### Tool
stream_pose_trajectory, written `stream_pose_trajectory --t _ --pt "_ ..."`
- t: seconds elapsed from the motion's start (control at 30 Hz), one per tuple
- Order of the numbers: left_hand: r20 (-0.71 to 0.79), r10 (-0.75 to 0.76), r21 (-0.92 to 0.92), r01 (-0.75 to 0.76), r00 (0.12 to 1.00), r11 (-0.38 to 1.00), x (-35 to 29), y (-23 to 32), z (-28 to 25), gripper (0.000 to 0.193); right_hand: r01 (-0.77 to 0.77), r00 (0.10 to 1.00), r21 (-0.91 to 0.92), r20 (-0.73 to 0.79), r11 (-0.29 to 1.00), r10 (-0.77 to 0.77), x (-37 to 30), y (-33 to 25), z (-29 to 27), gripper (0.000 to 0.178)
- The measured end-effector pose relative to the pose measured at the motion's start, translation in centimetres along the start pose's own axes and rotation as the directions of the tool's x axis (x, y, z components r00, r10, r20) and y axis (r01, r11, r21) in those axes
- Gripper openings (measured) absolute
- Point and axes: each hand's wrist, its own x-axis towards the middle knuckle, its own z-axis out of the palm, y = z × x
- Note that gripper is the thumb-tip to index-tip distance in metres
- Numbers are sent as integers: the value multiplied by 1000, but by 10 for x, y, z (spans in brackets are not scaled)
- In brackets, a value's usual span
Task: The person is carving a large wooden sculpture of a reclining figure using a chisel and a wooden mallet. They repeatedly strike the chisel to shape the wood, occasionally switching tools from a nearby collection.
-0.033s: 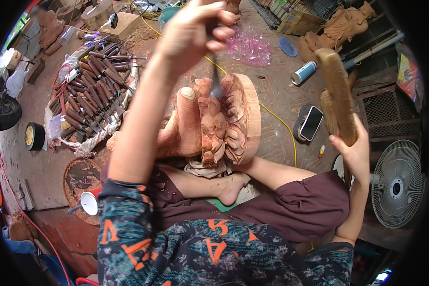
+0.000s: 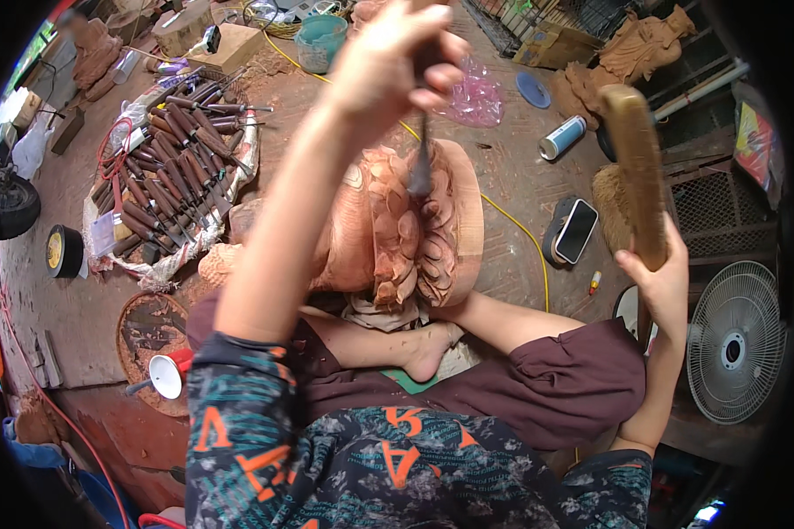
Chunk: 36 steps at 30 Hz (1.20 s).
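Note:
A reddish wood carving (image 2: pixel 393 225) with rows of overlapping petals and a flat, pale round base lies on its side in front of my crossed legs. My left hand (image 2: pixel 401 70) is closed around a chisel (image 2: pixel 421 172), held upright above it. The blade end is at the groove between two petal rows, slightly blurred; whether it touches the wood I cannot tell. Off to the right, my right hand (image 2: pixel 657 273) grips a thick wooden mallet (image 2: pixel 640 167), raised with its head up and apart from the chisel. My left forearm hides part of the carving.
Many wood-handled chisels (image 2: pixel 172 167) lie piled on a cloth at left, near a black tape roll (image 2: pixel 63 251). A phone (image 2: pixel 577 231), a spray can (image 2: pixel 562 137) and a fan (image 2: pixel 737 342) are at right. A yellow cable (image 2: pixel 525 227) runs behind the carving.
The carving has turned, showing different petals and a ridged surface in place of a cylindrical part. My left hand and the chisel have shifted right; the mallet has moved slightly right.

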Motion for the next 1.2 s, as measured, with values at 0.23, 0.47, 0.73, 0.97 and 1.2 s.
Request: stream_pose_trajectory --t 0.23,0.47,0.73,0.97,1.2 --pt "-38 692 725 -457 721 516 -5 -99 120 48 165 966 247 -238 955 -106 14 -3 -17 45" --pt "-110 723 837 -329 682 437 8 -122 116 45 210 964 335 -226 918 -138 27 -7 -17 46" --pt "-213 712 794 -306 669 525 14 -114 103 37 166 980 311 -155 936 -122 29 -12 -6 48" --pt "-294 671 750 -271 681 604 20 -113 97 34 107 989 341 -131 934 -65 32 -8 -4 49" --pt "-327 660 688 -308 677 657 18 -110 95 33 86 992 363 -121 928 -44 34 -10 -1 49"
